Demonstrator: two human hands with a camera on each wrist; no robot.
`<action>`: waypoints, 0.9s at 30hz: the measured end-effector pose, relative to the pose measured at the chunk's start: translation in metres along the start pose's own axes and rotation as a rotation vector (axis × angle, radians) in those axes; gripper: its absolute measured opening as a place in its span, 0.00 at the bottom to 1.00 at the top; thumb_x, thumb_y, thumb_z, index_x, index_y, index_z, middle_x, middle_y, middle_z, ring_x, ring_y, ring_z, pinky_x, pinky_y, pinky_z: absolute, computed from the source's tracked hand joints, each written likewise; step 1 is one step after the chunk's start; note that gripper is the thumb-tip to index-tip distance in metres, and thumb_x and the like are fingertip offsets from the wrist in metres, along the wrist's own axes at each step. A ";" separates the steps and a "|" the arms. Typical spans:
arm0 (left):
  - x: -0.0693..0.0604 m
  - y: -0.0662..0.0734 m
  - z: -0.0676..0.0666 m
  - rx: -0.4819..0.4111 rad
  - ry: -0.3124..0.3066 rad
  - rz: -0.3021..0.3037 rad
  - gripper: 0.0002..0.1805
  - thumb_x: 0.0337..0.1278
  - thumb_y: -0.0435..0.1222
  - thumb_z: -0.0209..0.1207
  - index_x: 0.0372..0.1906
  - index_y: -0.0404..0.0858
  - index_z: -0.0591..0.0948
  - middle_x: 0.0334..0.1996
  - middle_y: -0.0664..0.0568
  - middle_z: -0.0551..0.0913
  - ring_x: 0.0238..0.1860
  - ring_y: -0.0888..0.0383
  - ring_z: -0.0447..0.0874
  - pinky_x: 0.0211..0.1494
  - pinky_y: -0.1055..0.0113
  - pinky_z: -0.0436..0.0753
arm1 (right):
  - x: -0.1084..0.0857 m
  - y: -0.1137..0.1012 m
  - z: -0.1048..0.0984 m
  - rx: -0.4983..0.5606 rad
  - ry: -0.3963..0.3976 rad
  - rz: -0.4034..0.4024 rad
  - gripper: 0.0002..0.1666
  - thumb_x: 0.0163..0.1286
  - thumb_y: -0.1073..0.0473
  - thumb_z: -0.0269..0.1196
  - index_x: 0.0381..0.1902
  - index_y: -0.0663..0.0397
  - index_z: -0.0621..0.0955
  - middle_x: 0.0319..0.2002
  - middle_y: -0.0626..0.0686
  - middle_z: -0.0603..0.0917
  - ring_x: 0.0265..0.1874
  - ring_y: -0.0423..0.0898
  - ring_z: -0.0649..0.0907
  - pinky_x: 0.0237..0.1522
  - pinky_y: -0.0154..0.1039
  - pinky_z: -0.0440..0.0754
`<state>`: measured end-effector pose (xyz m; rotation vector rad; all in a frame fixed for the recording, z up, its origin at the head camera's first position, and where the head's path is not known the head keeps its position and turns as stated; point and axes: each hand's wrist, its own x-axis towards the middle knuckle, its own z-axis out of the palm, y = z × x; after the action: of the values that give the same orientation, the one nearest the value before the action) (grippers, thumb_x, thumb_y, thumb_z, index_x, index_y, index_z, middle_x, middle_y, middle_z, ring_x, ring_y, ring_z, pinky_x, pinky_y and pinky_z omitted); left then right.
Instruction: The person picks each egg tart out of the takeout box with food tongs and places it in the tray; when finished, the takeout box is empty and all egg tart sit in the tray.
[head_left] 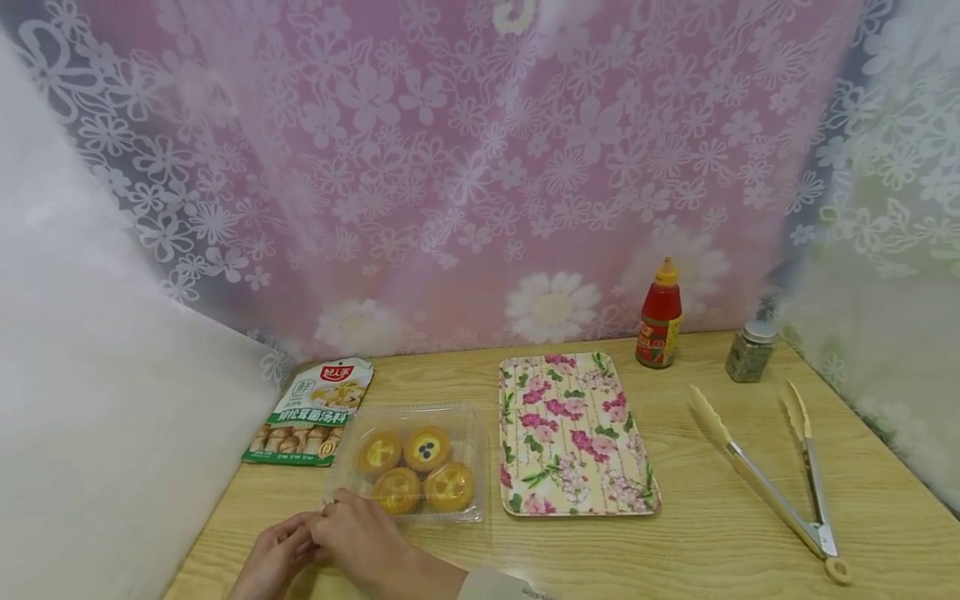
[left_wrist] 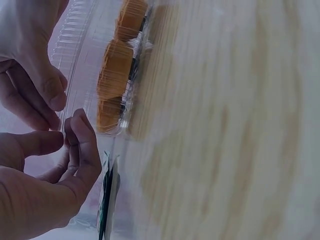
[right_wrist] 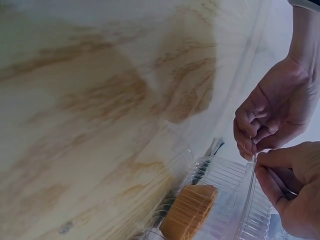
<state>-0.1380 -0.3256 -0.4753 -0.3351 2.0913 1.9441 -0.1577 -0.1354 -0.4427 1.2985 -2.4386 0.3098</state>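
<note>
A clear plastic clamshell box (head_left: 476,433) holds several egg tarts (head_left: 427,448), one topped with dark berries. At the box's near left corner my two hands meet. My right hand (head_left: 360,537) pinches the rim between thumb and fingers; in the right wrist view this hand (right_wrist: 295,187) is the lower one. Just beside it, my left hand (head_left: 272,557) has its thumb and curled fingers on the corner of the same rim (left_wrist: 70,95). The lid lies over the tarts, and the head view hides the fingertips of the left hand behind the right.
Behind the box at left lies a green and white food packet (head_left: 311,412). A floral tray (head_left: 577,433) is right of the box. Farther right are a red sauce bottle (head_left: 660,321), a small jar (head_left: 751,352) and spread tongs (head_left: 772,492). Curtains (head_left: 480,167) surround the table.
</note>
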 end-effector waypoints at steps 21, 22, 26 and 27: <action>0.003 0.004 0.014 -0.003 0.189 -0.012 0.18 0.81 0.34 0.51 0.59 0.23 0.79 0.46 0.50 0.86 0.45 0.57 0.88 0.50 0.62 0.88 | -0.003 0.003 0.001 -0.100 0.044 -0.050 0.09 0.71 0.53 0.70 0.48 0.38 0.89 0.39 0.38 0.89 0.34 0.33 0.76 0.35 0.20 0.73; 0.003 0.004 0.014 0.005 0.193 -0.012 0.17 0.81 0.34 0.51 0.58 0.24 0.80 0.46 0.50 0.86 0.45 0.58 0.87 0.49 0.62 0.87 | -0.003 0.003 0.001 -0.128 0.058 -0.066 0.09 0.72 0.53 0.70 0.49 0.38 0.89 0.39 0.38 0.89 0.34 0.34 0.75 0.36 0.20 0.73; 0.001 0.005 0.011 0.013 0.182 -0.019 0.16 0.81 0.35 0.52 0.55 0.27 0.82 0.44 0.52 0.85 0.44 0.58 0.87 0.49 0.63 0.87 | -0.003 0.003 -0.003 -0.197 0.113 -0.106 0.09 0.71 0.51 0.70 0.48 0.40 0.89 0.40 0.38 0.89 0.35 0.35 0.73 0.39 0.24 0.71; 0.001 0.005 0.010 0.007 0.171 -0.019 0.16 0.81 0.36 0.52 0.56 0.27 0.81 0.44 0.52 0.85 0.44 0.58 0.87 0.49 0.63 0.87 | -0.003 0.003 -0.004 -0.212 0.128 -0.111 0.09 0.71 0.51 0.71 0.48 0.40 0.89 0.40 0.38 0.89 0.35 0.36 0.73 0.41 0.25 0.71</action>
<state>-0.1406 -0.3149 -0.4713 -0.5356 2.1888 1.9596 -0.1576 -0.1300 -0.4405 1.2745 -2.2158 0.0984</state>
